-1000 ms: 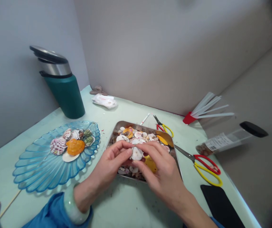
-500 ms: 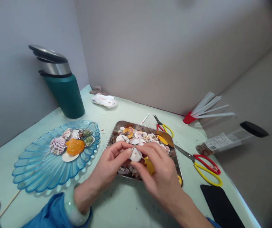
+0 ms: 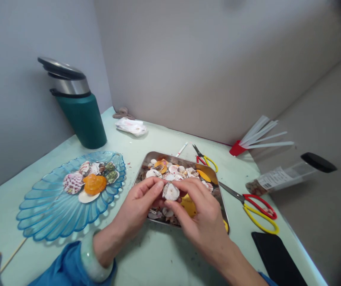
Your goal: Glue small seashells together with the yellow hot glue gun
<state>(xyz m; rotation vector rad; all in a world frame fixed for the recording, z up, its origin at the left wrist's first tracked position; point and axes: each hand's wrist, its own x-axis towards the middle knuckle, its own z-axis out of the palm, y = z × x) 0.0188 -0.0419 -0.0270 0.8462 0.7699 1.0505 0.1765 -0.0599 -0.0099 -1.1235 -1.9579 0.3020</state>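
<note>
Between my two hands is a small white ribbed seashell point(image 3: 170, 192), pinched over a metal tray. My left hand point(image 3: 140, 204) grips its left side with thumb and fingers. On the other side, my right hand point(image 3: 201, 214) has thumb and forefinger closed on it. The metal tray point(image 3: 222, 198) beneath holds many white, spotted and yellow shells, partly covered by my hands. To the left, a blue scalloped glass dish point(image 3: 48, 210) carries several shells, among them an orange scallop shell point(image 3: 94, 184) and a purple-speckled scallop shell point(image 3: 72, 183).
A green bottle point(image 3: 83, 121) stands back left near a white crumpled packet point(image 3: 131, 126). Right of the tray lie large scissors point(image 3: 244, 198), smaller scissors point(image 3: 205, 158) and a black flat object point(image 3: 277, 258). Beyond are a red cup point(image 3: 237, 148) of white sticks and a clear jar point(image 3: 286, 176).
The shell between my fingers has turned slightly, and more of its ribbed face shows. My hands have barely shifted otherwise.
</note>
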